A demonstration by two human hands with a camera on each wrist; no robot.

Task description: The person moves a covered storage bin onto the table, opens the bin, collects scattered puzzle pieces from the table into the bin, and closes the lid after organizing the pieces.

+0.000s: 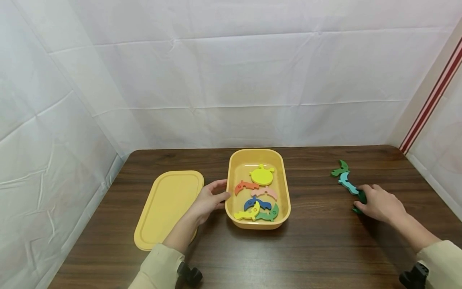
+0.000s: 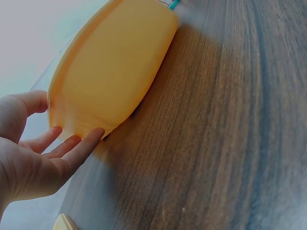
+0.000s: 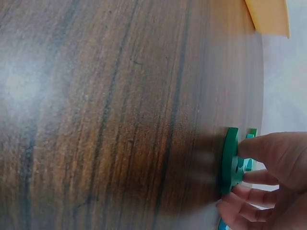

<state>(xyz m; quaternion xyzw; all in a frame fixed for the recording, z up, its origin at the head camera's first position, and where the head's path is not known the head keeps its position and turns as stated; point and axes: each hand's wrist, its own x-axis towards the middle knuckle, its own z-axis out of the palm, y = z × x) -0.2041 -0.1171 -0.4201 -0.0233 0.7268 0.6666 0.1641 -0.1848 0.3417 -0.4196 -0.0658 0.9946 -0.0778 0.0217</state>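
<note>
The left hand (image 1: pixel 211 199) rests against the near-left side of a yellow plastic box (image 1: pixel 286 188). In the left wrist view its thumb is at the rim, and the extended fingertips touch the outer wall. On the right of the table, the right hand (image 1: pixel 383 204) pinches a dark green curved toy piece (image 3: pixel 230 160) between thumb and fingers, close over the wood. In the head view that hand covers part of the piece. Just beyond it lie a light blue curved piece (image 1: pixel 348 184) and a green piece (image 1: pixel 340 168).
Inside the box lie a yellow turtle-shaped piece (image 1: pixel 262 176) and several curved pieces, among them an orange one (image 1: pixel 246 186), a pink one (image 1: pixel 264 193) and a blue one (image 1: pixel 258 203). A flat yellow lid (image 1: pixel 169 204) lies left of the box on the wooden table (image 1: pixel 317 249).
</note>
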